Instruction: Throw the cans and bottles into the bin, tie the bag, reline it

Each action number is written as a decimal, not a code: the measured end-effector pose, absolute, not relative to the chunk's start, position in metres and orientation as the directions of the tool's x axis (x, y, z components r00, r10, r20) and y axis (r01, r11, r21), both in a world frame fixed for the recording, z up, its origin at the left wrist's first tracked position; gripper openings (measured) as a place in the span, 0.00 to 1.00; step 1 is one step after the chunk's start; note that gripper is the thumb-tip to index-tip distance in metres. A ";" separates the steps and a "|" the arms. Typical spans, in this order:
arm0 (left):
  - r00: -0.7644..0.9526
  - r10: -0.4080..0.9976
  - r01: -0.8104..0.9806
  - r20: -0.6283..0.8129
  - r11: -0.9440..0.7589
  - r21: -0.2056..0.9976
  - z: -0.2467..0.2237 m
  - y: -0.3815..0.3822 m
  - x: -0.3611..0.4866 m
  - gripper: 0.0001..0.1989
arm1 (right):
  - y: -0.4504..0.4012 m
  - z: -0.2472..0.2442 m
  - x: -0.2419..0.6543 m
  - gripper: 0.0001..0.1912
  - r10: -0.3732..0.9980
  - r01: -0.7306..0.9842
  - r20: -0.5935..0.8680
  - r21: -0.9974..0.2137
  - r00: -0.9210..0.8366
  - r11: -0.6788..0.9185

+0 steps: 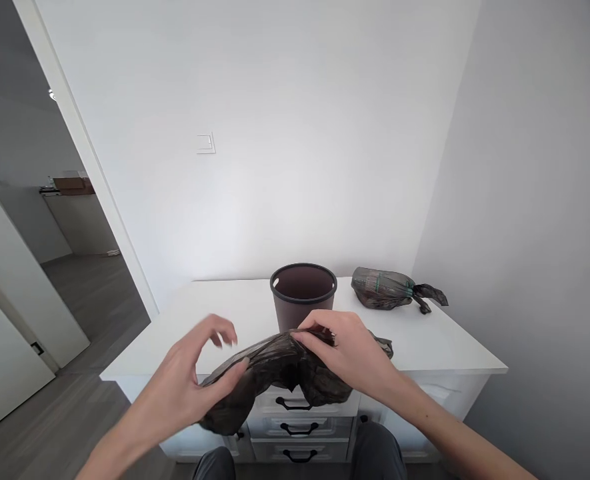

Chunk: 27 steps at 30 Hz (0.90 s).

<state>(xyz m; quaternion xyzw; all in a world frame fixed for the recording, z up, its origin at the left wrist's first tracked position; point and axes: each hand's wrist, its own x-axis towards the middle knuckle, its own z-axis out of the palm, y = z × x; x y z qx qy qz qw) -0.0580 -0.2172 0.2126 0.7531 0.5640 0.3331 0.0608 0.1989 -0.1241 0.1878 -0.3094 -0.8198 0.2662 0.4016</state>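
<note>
A thin black garbage bag [275,363] hangs crumpled in front of the cabinet's front edge. Pinched between the thumb and fingers of my right hand [342,343] is the bag's gathered middle. My left hand [195,377] is open, fingers curved and apart from the thumb, which lies against the bag's left part. Just behind the bag stands a dark brown trash can [302,310] with a black rim and a handle hole on each side. The bag and my right hand hide its lower part.
A knotted black bag [382,288] with items inside lies at the back right of the white cabinet top [439,343]. Drawers with black handles [299,428] are below. A wall with a light switch [205,143] rises behind; a doorway [89,267] opens at left.
</note>
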 end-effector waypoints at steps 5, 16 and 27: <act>0.393 0.540 0.831 0.744 -0.555 -0.036 0.188 -0.209 -0.031 0.18 | -0.123 0.194 0.178 0.16 0.792 0.226 0.361 -0.826 -0.492 0.517; 0.447 0.433 0.814 0.783 -0.560 -0.155 0.154 -0.182 -0.076 0.10 | -0.084 0.206 0.139 0.20 0.821 0.380 0.449 -0.733 -0.353 0.564; 0.301 0.370 0.920 0.879 -0.354 -0.166 0.170 -0.156 -0.102 0.09 | -0.087 0.216 0.110 0.22 0.808 0.238 0.250 -0.872 -0.533 0.427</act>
